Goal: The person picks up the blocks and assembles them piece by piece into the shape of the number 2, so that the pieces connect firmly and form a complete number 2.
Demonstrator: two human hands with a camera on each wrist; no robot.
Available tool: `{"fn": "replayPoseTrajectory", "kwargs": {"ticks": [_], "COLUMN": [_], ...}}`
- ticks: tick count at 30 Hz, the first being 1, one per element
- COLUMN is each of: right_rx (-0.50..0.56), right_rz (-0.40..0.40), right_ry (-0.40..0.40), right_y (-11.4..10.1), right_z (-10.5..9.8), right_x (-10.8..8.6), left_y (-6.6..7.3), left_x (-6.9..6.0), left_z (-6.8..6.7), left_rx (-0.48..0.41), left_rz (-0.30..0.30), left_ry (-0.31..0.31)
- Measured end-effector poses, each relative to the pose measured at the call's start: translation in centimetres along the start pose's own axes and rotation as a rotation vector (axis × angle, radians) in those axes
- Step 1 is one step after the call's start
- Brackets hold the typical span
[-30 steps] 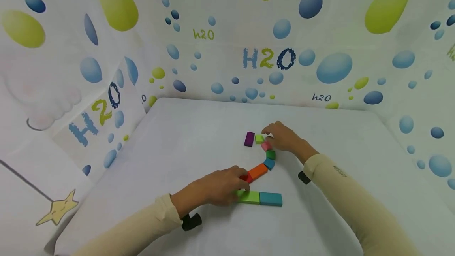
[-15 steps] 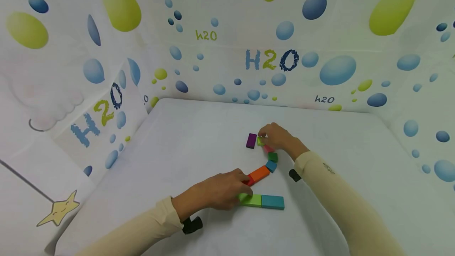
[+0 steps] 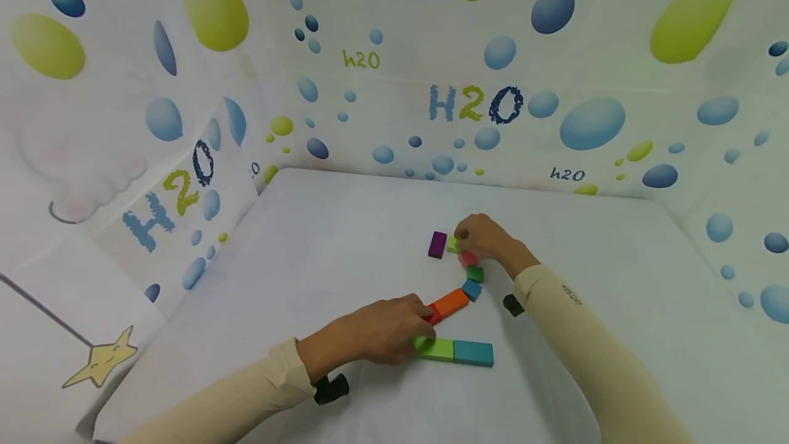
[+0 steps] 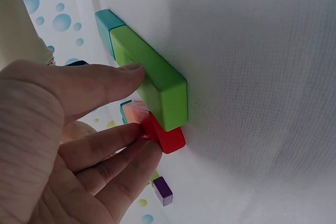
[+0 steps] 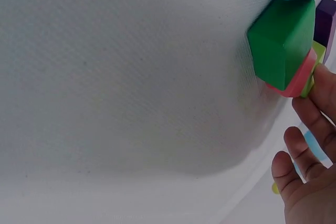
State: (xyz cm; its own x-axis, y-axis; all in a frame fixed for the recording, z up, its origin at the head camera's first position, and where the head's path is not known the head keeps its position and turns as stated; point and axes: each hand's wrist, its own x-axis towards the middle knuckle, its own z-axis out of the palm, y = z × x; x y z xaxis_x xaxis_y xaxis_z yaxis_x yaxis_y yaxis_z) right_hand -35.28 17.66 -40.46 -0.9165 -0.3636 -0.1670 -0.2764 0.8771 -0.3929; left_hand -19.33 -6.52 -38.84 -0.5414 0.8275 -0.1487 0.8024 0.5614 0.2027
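Note:
Several coloured toy blocks lie on a white surface. My left hand (image 3: 391, 329) spans two of them: its thumb touches the long lime-green block (image 4: 152, 72), while its fairly straight fingers touch the red block (image 4: 170, 137). A teal block (image 3: 473, 353) adjoins the lime-green block, and an orange block (image 3: 452, 302) adjoins the red one. Farther back, my right hand (image 3: 490, 238) pinches a small yellow-green block (image 3: 453, 244) between thumb and forefinger, its other fingers free. Beside it curve pink (image 3: 468, 260), green (image 3: 474, 274) and blue (image 3: 472, 290) blocks. Fingers partly hide the yellow-green block.
A purple block (image 3: 437, 244) stands just left of the yellow-green block, with a small gap. White sheeting printed with blue and green drops (image 3: 592, 123) rises behind the table (image 3: 333, 225) and at its sides.
My right hand has come leftward onto the yellow-green block, and its fingers have drawn together around it. My left hand keeps its place on the blocks. The head view has shifted slightly.

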Motion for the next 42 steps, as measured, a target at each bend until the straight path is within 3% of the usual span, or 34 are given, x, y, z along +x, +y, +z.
{"fn": "replayPoseTrajectory", "kwargs": {"ticks": [15,26,30,36,42], "right_rx": [-0.045,-0.033,-0.085,-0.174,-0.373], "right_rz": [-0.11,-0.162,-0.194,-0.342,-0.289], "right_ry": [-0.001,-0.055,-0.071,-0.019,0.045], "right_y": [-1.8,-5.7,-7.7,-9.6,-10.0], "right_z": [1.1,2.6,3.5,3.9,3.6], "right_x": [1.1,1.8,1.9,2.2,3.1], "left_y": [-0.2,-0.2,-0.2,-0.1,-0.2], "left_x": [-0.1,-0.1,-0.1,-0.1,-0.1], "left_z": [0.2,0.2,0.3,0.6,0.5], "left_rx": [0.006,0.026,0.034,0.071,0.098], "left_rz": [-0.013,0.008,0.016,0.065,0.061], "left_ry": [0.012,0.021,0.027,0.044,0.036]}}
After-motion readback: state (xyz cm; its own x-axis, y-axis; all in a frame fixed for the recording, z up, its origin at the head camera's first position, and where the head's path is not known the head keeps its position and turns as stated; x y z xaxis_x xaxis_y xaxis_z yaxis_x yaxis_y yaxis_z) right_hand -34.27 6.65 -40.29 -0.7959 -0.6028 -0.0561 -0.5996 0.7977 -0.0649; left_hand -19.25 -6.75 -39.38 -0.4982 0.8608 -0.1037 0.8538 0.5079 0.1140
